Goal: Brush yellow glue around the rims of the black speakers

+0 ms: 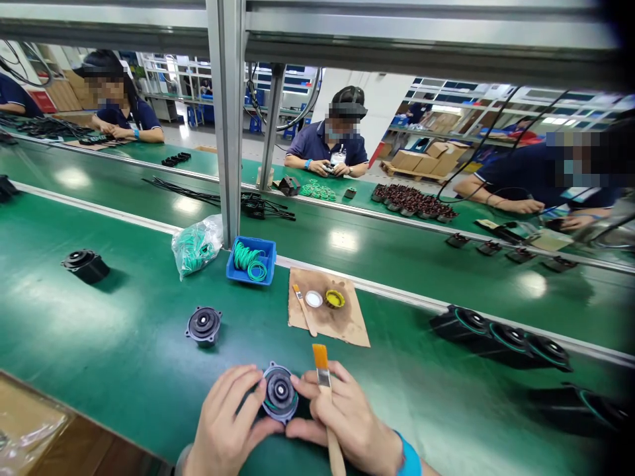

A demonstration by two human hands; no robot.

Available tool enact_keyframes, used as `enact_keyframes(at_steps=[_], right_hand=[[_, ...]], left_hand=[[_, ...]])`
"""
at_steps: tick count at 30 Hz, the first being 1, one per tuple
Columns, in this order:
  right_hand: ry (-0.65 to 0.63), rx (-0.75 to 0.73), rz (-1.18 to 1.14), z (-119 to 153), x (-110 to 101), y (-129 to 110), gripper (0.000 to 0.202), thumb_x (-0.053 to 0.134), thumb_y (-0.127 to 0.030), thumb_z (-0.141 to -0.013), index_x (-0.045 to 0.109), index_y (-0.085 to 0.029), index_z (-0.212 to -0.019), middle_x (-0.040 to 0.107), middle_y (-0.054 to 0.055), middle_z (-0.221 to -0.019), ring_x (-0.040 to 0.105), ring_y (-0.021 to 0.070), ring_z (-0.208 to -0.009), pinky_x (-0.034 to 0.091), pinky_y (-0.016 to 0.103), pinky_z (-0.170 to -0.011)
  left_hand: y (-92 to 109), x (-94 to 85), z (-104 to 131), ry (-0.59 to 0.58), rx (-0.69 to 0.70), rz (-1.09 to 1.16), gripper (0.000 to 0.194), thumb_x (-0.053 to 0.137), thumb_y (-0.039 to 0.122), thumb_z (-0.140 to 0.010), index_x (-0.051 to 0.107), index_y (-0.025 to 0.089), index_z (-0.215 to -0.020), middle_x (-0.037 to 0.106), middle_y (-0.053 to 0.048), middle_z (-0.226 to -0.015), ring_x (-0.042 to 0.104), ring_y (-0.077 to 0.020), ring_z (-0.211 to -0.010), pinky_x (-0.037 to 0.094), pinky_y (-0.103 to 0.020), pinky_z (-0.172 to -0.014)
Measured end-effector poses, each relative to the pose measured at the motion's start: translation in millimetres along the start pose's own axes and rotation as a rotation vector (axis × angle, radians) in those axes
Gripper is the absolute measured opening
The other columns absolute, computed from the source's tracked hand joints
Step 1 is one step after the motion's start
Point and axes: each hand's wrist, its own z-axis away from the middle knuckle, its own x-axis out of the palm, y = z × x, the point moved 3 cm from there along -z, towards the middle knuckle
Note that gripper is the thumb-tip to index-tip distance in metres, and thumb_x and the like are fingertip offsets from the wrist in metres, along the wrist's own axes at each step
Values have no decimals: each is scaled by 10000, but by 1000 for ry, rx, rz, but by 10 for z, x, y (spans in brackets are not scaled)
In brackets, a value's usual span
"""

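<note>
Between my hands is a round black housing [280, 391] with corner lugs, a stepped centre and a green ring partly showing along its lower rim. My left hand [231, 413] grips its left side, thumb below and fingers on the upper edge. My right hand [342, 410] holds a flat paintbrush [322, 377] with orange bristles pointing up and a wooden handle. The thumb and forefinger of that hand also touch the housing's right side. Just beyond stands a similar housing [204, 325], with no green ring visible on it.
Cardboard [327, 317] carries another brush [304, 311], a white lid [313, 299] and a yellow-rimmed cup [335, 299]. Green rings fill a blue bin [251, 264] beside a plastic bag [197, 246]. Ringed housings [506, 338] line the right; another housing [85, 266] stands left. A metal post [227, 125] rises ahead; co-workers sit opposite.
</note>
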Motion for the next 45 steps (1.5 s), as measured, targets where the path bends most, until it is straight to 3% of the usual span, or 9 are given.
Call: enact_keyframes(at_steps=[7, 13, 17, 19, 22, 25, 30, 38, 45], right_hand=[[151, -140, 117, 112, 103, -219, 300, 500, -93, -956, 544, -164, -668, 738, 34, -819, 652, 106, -706, 508, 270, -766], [141, -77, -131, 125, 138, -210, 149, 545, -61, -914, 556, -154, -798, 722, 33, -795, 661, 125, -738, 528, 283, -799], [159, 400, -488, 22, -135, 204, 128, 441, -214, -998, 561, -195, -1038, 722, 58, -952, 666, 137, -914, 537, 251, -802], [219, 665, -561, -37, -285, 514, 286, 350, -347, -1031, 550, -184, -1152, 717, 75, -876, 661, 148, -809, 531, 251, -711], [186, 883, -552, -135, -382, 967, 574, 258, -561, -1002, 447, -143, -1347, 616, 10, -620, 519, 132, -500, 427, 239, -489], [126, 928, -331, -191, -384, 1332, 705, 244, -670, -949, 526, -134, -1311, 479, -30, -531, 451, 129, -473, 360, 238, -486], [164, 984, -96, -126, -441, 1670, 692, 222, -695, -915, 648, -155, -832, 480, 8, -523, 505, 162, -524, 358, 266, -558], [44, 988, 58, -7, -417, 1772, 408, 353, -519, -900, 484, -213, -665, 570, 33, -569, 580, 200, -594, 373, 279, -629], [9, 966, 85, -7, -340, 1784, 383, 348, -497, -885, 469, -214, -657, 591, 51, -625, 589, 215, -636, 368, 291, -641]], left_hand=[[225, 80, 144, 215, 26, -46, 84, 624, 19, -845, 668, 89, -853, 728, -166, -972, 719, -216, -927, 609, -282, -819], [243, -3, 134, 135, 45, -12, 202, 572, -17, -833, 687, 104, -946, 727, -168, -1036, 719, -225, -948, 601, -280, -844], [118, 30, 218, 80, -168, 104, 251, 662, 122, -836, 647, 167, -1083, 704, -128, -1107, 697, -216, -1016, 571, -274, -902], [54, 96, 232, -21, -348, 179, 433, 668, 251, -849, 546, 177, -1258, 668, -129, -1200, 670, -229, -1081, 564, -300, -919], [22, 210, 209, -196, -498, 328, 648, 619, 260, -851, 344, 206, -1435, 622, -109, -1299, 641, -219, -1139, 555, -314, -928], [11, 288, 191, -243, -559, 368, 717, 685, 242, -784, 344, 258, -1414, 664, -69, -1230, 673, -214, -1077, 578, -322, -886], [5, 338, 200, -202, -516, 284, 698, 741, 301, -748, 411, 253, -1361, 636, -91, -1232, 668, -244, -1062, 591, -360, -853], [-32, 339, 262, -269, -512, 376, 623, 673, 300, -814, 411, 241, -1377, 611, -91, -1271, 639, -229, -1113, 563, -334, -907], [-47, 332, 276, -278, -515, 388, 617, 672, 277, -811, 434, 215, -1377, 596, -116, -1294, 614, -249, -1160, 549, -349, -935]])
